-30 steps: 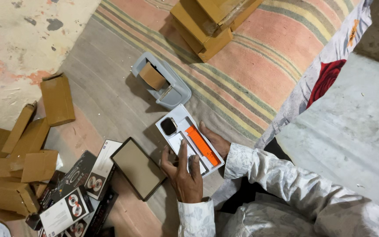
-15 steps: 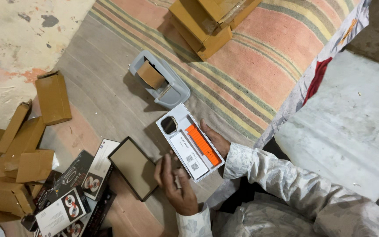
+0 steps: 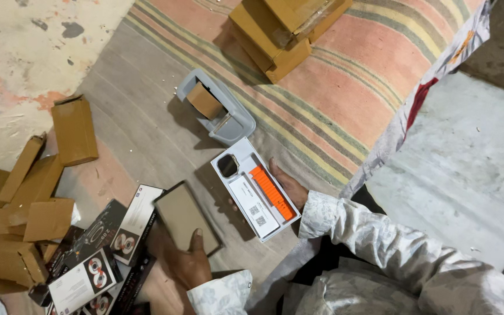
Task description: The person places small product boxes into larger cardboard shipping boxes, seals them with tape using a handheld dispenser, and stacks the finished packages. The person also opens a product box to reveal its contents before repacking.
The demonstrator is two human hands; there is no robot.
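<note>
The right hand (image 3: 290, 188) has its grip around the open white box (image 3: 256, 196) with the orange strap (image 3: 271, 192), while the left hand (image 3: 185, 262) grips the box lid (image 3: 185, 217).

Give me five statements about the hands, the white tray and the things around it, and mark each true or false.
1. The right hand holds the white tray from its far side. True.
2. The tray holds a blue strap. False: the strap is orange, and it lies beside a dark square watch.
3. The left hand grips the dark box lid, thumb on top. True.
4. The grey tape dispenser sits inside the tray. False: it lies apart on the striped mat, beyond the tray.
5. Flattened brown cartons lie at the person's left. True.
</note>
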